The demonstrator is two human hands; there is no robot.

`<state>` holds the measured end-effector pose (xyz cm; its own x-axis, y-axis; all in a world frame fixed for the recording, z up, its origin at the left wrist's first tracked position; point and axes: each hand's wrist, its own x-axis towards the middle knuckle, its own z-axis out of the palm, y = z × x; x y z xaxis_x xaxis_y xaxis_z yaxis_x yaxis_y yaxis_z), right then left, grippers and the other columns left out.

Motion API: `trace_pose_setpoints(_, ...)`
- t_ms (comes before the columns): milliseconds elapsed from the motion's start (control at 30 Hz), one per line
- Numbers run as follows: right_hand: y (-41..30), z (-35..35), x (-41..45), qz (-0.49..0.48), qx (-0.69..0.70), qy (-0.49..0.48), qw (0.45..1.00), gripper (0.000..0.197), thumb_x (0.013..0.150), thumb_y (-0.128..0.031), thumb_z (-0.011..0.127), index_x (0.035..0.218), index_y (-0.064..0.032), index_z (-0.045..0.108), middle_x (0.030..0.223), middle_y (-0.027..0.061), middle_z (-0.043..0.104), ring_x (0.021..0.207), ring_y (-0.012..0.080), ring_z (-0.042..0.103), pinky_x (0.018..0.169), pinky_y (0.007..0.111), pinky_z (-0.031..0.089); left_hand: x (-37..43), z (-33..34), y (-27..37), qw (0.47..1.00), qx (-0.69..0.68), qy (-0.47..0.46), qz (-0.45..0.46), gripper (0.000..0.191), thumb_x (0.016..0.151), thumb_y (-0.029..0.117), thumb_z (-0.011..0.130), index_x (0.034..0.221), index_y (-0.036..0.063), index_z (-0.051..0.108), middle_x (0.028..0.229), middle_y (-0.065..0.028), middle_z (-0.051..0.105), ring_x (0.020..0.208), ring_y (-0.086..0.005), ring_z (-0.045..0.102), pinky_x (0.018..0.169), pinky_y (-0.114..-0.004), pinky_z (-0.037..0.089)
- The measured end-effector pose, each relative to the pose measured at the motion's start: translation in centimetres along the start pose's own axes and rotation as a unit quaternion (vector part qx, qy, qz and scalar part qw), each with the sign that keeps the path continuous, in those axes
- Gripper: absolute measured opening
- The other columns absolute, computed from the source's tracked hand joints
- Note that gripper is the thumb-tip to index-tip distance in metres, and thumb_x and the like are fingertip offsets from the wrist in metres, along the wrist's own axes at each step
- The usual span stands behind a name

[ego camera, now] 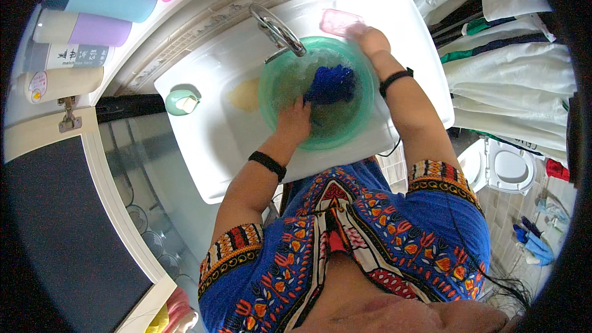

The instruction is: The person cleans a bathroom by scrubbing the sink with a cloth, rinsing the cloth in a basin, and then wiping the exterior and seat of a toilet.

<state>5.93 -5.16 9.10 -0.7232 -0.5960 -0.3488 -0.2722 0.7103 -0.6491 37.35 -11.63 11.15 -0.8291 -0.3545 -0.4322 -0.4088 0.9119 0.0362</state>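
Observation:
A translucent green basin of cloudy, sudsy water stands in the white washbasin, under the chrome faucet. Wet dark-blue cloth bunches up above the water. My left hand dips into the basin, its fingertips at the cloth's left edge, seemingly pinching it. Beyond the far right side of the basin, my right hand reaches to the end of a pink soap dish on the washbasin ledge. Its fingers are blurred there, so whether they grip the dish or something in it is unclear.
A green soap dish holding a pale soap bar sits on the left ledge. Yellowish cloth lies beside the basin. Bottles line an open cabinet at left. White garments hang at right above a toilet.

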Motion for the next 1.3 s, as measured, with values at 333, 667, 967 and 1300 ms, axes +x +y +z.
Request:
trace_pose_setpoints(333, 13.7, -5.8, -8.1, 0.168, -0.084, 0.076, 0.979, 0.061, 0.089, -0.052, 0.044, 0.102, 0.003, 0.066, 0.105, 0.0265, 0.064, 0.1, 0.0382, 0.061, 0.088, 0.042, 0.046, 2.9, -0.9, 1.0, 0.983, 0.093, -0.154, 0.022, 0.039, 0.092, 0.021, 0.046, 0.126, 0.0037, 0.053, 0.14, -0.017, 0.043, 0.125, -0.0345, 0.046, 0.105, -0.058, 0.031)
trace_pose_setpoints(667, 3.0, -0.9, -14.7, -0.123, -0.039, -0.031, 0.991, 0.035, 0.088, -0.028, 0.055, 0.111, -0.0023, 0.061, 0.11, 0.0233, 0.061, 0.102, 0.0384, 0.059, 0.087, 0.043, 0.049, 3.0, 0.1, -0.8, 0.99, -0.101, -0.095, -0.036, 0.033, 0.089, 0.014, 0.047, 0.12, 0.0083, 0.059, 0.133, -0.0175, 0.049, 0.109, -0.0361, 0.057, 0.089, -0.05, 0.047)
trace_pose_setpoints(967, -3.2, 10.4, -11.8, -0.219, -0.321, -0.225, 0.894, 0.059, 0.084, -0.013, 0.056, 0.14, -0.0093, 0.041, 0.134, 0.0224, 0.048, 0.109, 0.0411, 0.057, 0.087, 0.049, 0.051, 2.1, 1.3, -2.8, 0.997, 0.03, -0.075, -0.003, 0.035, 0.087, 0.02, 0.052, 0.12, 0.0095, 0.059, 0.124, -0.0211, 0.055, 0.113, -0.0409, 0.052, 0.092, -0.055, 0.044)
trace_pose_setpoints(1300, -1.0, 8.6, -12.5, 0.014, 0.279, -0.177, 0.944, 0.04, 0.08, -0.015, 0.057, 0.118, -0.0027, 0.061, 0.099, 0.0165, 0.068, 0.089, 0.0291, 0.066, 0.083, 0.038, 0.051, 4.1, 0.4, -1.6, 0.508, -0.814, -0.013, -0.279, 0.04, 0.092, 0.041, 0.052, 0.109, 0.0057, 0.059, 0.101, -0.0103, 0.065, 0.088, -0.0252, 0.063, 0.08, -0.042, 0.052)
